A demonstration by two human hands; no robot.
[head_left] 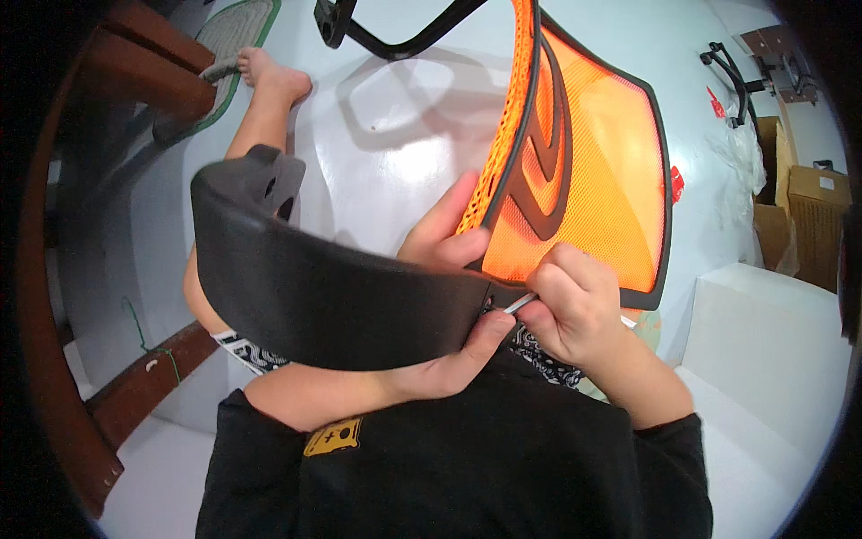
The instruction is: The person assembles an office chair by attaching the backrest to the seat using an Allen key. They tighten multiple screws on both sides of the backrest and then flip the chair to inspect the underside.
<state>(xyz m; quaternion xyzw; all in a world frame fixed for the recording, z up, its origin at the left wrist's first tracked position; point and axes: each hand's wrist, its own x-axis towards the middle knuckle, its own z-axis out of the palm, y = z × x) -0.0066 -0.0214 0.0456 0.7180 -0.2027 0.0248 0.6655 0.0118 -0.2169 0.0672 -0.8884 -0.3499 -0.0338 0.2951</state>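
The left hand point(453, 364) curls around one end of a curved black panel point(332, 287), which meets an orange mesh backrest point(615, 153) before the torso point(467, 449), where the right hand point(575, 305) tightly pinches a thin metal rod point(520, 304).

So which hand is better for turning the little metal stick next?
Probably the right hand: it grips the metal stick beside one end of the black chair part. The left hand looks busy holding that part.

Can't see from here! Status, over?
Right hand pinching silver rod at black curved piece. Left hand on piece, partly hidden by it. Orange mesh backrest beyond.
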